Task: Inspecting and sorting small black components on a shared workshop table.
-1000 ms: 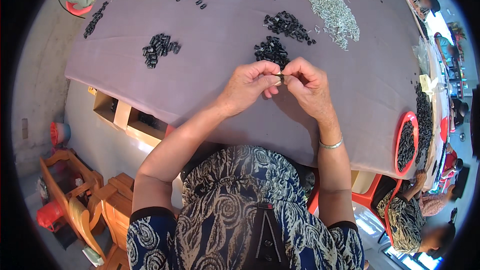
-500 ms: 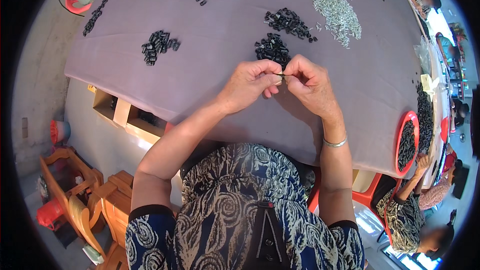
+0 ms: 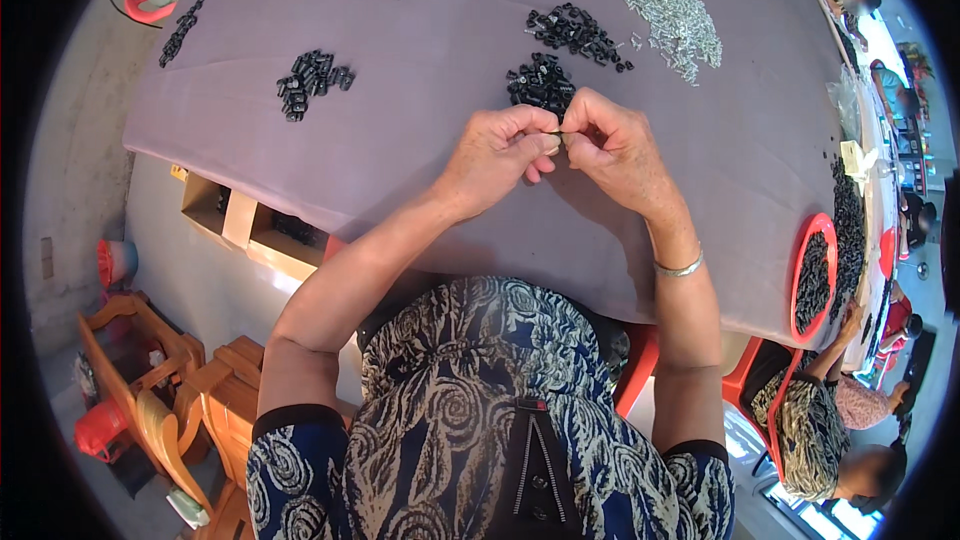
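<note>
Your left hand [image 3: 497, 152] and right hand [image 3: 615, 147] pinch a tiny, mostly hidden dark piece [image 3: 559, 134] where they meet above the tabletop [image 3: 430, 90], and a slack grip on something so small could drop it among the black parts [image 3: 540, 86] heaped just beyond your hands.

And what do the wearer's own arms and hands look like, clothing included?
The left hand and right hand are ungloved. A thin, silver-coloured bracelet circles the right forearm near the wrist. Short navy-blue sleeves patterned with beige swirls end in plain black cuffs.
</note>
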Demonstrator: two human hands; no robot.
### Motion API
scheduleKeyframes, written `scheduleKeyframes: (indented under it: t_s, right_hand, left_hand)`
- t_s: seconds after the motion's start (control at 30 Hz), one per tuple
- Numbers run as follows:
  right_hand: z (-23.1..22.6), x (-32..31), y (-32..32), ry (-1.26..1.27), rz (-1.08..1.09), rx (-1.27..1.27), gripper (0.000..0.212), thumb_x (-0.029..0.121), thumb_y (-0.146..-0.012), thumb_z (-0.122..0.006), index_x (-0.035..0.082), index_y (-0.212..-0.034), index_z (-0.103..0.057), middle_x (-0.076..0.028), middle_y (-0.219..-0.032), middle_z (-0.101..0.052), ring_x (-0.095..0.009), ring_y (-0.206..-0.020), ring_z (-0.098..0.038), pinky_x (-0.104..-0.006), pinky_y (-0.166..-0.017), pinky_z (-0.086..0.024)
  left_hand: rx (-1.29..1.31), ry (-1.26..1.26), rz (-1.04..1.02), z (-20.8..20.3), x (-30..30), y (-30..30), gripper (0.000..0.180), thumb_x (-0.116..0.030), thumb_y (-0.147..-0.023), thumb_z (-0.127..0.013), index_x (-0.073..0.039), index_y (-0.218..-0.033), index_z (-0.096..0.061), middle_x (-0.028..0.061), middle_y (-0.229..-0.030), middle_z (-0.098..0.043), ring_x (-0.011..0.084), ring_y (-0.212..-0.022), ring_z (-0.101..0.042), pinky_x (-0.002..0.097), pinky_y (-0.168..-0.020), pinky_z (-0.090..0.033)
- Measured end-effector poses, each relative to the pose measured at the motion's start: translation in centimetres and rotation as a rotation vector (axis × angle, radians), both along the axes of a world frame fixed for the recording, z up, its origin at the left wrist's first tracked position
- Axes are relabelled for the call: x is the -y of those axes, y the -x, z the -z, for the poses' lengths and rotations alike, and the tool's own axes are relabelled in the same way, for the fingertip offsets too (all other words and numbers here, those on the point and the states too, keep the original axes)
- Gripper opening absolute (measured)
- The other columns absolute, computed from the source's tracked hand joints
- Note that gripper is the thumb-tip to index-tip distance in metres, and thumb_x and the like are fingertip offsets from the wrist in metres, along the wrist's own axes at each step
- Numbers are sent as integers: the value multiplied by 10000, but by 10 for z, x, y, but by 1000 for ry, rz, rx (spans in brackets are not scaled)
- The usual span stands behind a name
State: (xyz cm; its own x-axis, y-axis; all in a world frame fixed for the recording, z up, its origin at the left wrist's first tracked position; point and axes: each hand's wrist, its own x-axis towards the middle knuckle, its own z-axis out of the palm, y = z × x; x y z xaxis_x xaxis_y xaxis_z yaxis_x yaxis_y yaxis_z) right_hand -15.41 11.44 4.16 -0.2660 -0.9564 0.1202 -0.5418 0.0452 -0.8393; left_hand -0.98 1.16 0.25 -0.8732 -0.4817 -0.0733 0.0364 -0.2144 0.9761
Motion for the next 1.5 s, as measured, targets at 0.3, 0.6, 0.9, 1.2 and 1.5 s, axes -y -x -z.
scheduleKeyframes:
  t_s: [0.3, 0.6, 0.9, 1.2, 1.5]
  right_hand:
    - [-5, 8, 12, -63, -137, 252, 63, -11, -777, -533, 40, -764, -498, 18, -624, -519, -57, -584, -485, -230, -526, -407]
    - [-12, 5, -1, 4, 82, 608, 137, 144, -906, -523, 29, -851, -572, 2, -672, -546, -51, -573, -496, -202, -493, -439]
    - [8, 9, -16, -126, 9, 851, 371, 361, -956, -477, 37, -800, -567, 35, -590, -434, -35, -431, -349, -194, -365, -285]
    - [2, 8, -27, -91, -87, 1309, 207, 238, -917, -551, 37, -932, -596, 88, -566, -287, -13, -429, -230, -184, -370, -165]
    - [5, 9, -23, -91, -94, 1233, 244, 253, -937, -529, 63, -783, -534, 92, -543, -272, -8, -426, -214, -183, -372, -161]
  left_hand:
    - [-27, -38, 24, 1, 2, 2, 117, -79, -903, -560, -14, -976, -624, 30, -806, -622, 91, -692, -603, 237, -583, -503]
    - [-108, -184, -41, -4, 9, -3, 137, -93, -923, -548, -13, -1024, -596, 29, -864, -601, 85, -730, -563, 236, -631, -485]
    - [-165, -12, -103, -4, 5, -3, 114, -78, -915, -571, -36, -1002, -629, -17, -956, -459, 67, -749, -462, 200, -660, -406]
    - [-312, 236, -101, -8, -1, -4, 96, -46, -895, -583, -25, -971, -637, 0, -952, -478, 90, -893, -477, 229, -812, -410]
    - [-262, 246, -127, -11, 5, -5, 95, -16, -893, -566, -13, -963, -630, 5, -954, -488, 94, -898, -486, 229, -815, -410]
